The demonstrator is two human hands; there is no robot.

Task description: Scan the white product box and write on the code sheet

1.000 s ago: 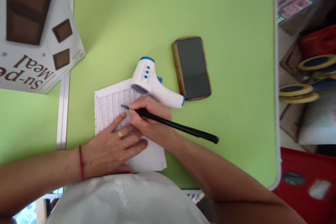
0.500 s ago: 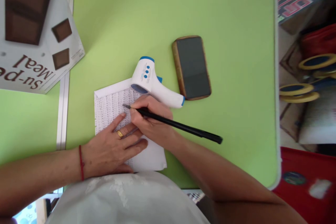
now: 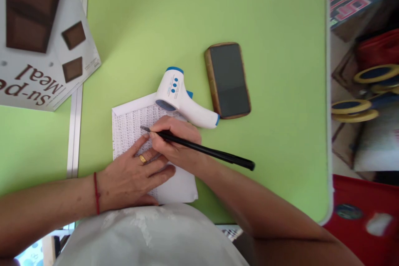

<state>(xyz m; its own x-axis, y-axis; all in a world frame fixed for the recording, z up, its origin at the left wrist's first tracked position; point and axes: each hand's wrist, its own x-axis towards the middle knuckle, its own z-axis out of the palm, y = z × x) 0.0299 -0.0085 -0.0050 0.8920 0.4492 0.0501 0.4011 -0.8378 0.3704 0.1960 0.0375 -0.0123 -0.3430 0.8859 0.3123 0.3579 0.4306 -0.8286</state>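
Note:
My right hand [image 3: 176, 139] is closed around a long black pen [image 3: 205, 148], its tip at the written rows of a white sheet of paper [image 3: 181, 187]. Flat on the same paper lies my left hand [image 3: 134, 174], fingers spread, with a gold ring and a red cord at the wrist. The left index fingertip is close to the pen's tip. A white and blue infrared thermometer [image 3: 183, 102] rests over the paper's upper edge, just above my right hand. Part of the writing is hidden under both hands.
A phone in a brown case [image 3: 229, 81] lies right of the thermometer on the green table [image 3: 274, 50]. A printed box [image 3: 37, 70] stands at the left, over a metal seam. Beyond the table's right edge are yellow-rimmed rolls [image 3: 352, 107] and a red surface [image 3: 364, 199].
My right hand and the pen have shifted slightly left across the paper. My left hand, the thermometer and the phone have stayed in place.

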